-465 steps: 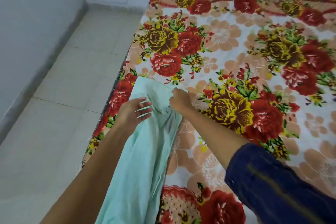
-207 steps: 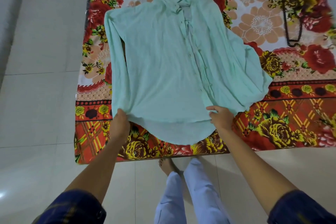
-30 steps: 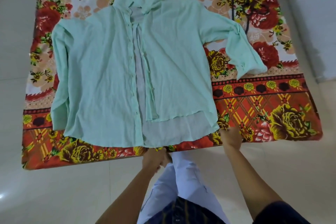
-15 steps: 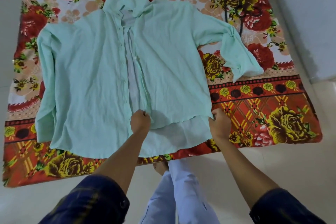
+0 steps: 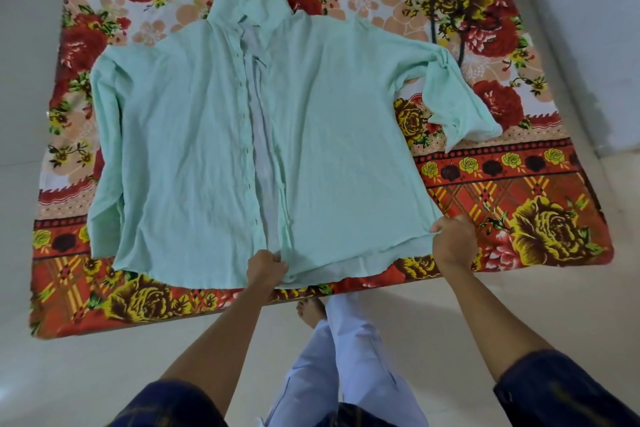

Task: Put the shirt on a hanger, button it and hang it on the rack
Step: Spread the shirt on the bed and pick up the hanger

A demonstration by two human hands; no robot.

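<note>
Both hands grip the shirt (image 5: 207, 135) hem: left hand (image 5: 266, 269) pinches the front edge by the opening, right hand (image 5: 452, 241) the right corner. Shirt lies flat, unbuttoned, on the flowered blanket (image 5: 519, 204); hanger (image 5: 446, 10) sits beyond the right sleeve. I judge a hard tug could bunch the fabric.

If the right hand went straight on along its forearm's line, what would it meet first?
Probably the shirt: the right hand grips its hem corner and points up-left across the front panel. The hanger lies off that line.
</note>
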